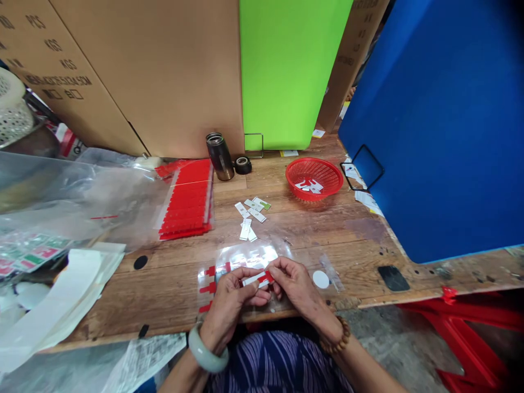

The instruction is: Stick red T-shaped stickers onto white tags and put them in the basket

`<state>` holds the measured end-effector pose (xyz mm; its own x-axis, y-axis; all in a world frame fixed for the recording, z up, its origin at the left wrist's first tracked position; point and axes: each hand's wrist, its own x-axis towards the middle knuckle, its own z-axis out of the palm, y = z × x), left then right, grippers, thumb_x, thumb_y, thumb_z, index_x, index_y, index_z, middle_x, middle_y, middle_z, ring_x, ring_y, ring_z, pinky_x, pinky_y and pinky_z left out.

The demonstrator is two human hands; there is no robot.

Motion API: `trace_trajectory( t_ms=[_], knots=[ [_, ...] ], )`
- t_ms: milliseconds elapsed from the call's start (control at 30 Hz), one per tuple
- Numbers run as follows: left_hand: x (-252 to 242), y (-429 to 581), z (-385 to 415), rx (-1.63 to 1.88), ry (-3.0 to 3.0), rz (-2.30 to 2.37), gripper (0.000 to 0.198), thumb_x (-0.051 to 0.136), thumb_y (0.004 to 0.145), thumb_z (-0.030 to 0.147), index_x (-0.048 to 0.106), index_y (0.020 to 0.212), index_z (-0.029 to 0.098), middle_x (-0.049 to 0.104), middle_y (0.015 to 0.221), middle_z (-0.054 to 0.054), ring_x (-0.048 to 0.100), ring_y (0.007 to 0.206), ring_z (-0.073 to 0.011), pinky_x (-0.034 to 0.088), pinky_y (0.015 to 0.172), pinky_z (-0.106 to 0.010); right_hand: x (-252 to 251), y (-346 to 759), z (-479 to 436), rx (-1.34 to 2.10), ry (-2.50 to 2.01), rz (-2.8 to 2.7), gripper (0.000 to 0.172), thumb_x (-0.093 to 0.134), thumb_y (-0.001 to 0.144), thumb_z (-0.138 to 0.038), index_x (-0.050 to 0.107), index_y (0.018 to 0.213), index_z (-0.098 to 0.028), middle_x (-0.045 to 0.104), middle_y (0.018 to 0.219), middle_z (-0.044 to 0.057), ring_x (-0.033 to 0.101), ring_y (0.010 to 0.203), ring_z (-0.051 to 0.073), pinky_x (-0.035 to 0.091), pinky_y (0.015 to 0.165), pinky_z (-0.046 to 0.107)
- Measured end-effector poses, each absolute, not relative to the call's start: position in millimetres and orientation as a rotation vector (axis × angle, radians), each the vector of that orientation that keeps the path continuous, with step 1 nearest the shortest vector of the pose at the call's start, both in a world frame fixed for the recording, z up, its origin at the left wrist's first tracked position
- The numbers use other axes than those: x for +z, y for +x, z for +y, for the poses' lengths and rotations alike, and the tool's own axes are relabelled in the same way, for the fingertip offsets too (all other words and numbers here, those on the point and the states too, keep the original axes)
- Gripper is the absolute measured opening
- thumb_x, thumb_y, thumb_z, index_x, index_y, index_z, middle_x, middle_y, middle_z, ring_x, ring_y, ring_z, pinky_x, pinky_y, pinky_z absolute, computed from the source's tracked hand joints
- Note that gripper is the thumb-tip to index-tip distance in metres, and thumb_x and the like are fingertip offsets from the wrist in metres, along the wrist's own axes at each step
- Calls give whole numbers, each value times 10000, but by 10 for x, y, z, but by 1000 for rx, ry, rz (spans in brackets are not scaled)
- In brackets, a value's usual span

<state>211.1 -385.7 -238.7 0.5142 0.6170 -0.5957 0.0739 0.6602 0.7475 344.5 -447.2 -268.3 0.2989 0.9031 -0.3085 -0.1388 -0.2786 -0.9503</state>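
My left hand point(235, 295) pinches a small flat white strip point(252, 279) close to the table's front edge. On the strip's right end sits a red sticker point(266, 278), which the fingers of my right hand point(297, 286) grip. Beneath both hands lies a clear plastic sheet point(203, 273) bearing several red stickers point(210, 287) at its left. Farther back, several white strips point(246, 228) are scattered in a loose pile, one with a green mark. A red plastic basket point(314, 162) holds more such pieces point(310, 186).
Left of the pile is a stack of red sticker sheets point(186, 199). An open dark flask point(220, 158) stands behind, its lid point(243, 165) beside it. Cardboard point(155, 71), a green panel point(286, 71) and a blue panel point(446, 136) wall off the back. A red stool point(462, 327) is at right.
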Motion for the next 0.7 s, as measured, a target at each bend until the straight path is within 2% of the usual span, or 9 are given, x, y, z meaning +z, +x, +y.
trace_trajectory(
  t_ms=[100, 300, 433, 700],
  knots=[
    [-2376, 2118, -3856, 382, 795, 1000, 276, 722, 653, 162, 590, 885, 96, 705, 639, -97, 676, 547, -155, 532, 554, -195, -2703, 3433, -4475, 1235, -1423, -696, 303, 539, 801, -449, 532, 697, -164, 483, 467, -63, 429, 409, 71, 347, 444, 194],
    [-2380, 2117, -3862, 411, 775, 1021, 313, 729, 647, 165, 582, 914, 94, 717, 687, -115, 683, 588, -156, 538, 604, -213, -2706, 3424, -4511, 1321, -1206, -561, 361, 557, 794, -516, 553, 767, -156, 555, 550, -27, 514, 486, 87, 425, 531, 218],
    [-2386, 2121, -3868, 420, 794, 1008, 338, 744, 636, 201, 588, 915, 93, 720, 711, -114, 686, 594, -164, 536, 602, -218, -2693, 3423, -4528, 1323, -1169, -542, 404, 522, 803, -560, 551, 762, -159, 563, 562, -14, 531, 505, 97, 437, 535, 226],
    [-2341, 2128, -3891, 389, 849, 1006, 325, 729, 645, 202, 593, 916, 86, 708, 645, -91, 677, 568, -154, 532, 593, -217, -2697, 3434, -4508, 1265, -1356, -647, 312, 632, 745, -457, 542, 732, -158, 503, 475, -64, 462, 433, 76, 375, 473, 200]
  ],
)
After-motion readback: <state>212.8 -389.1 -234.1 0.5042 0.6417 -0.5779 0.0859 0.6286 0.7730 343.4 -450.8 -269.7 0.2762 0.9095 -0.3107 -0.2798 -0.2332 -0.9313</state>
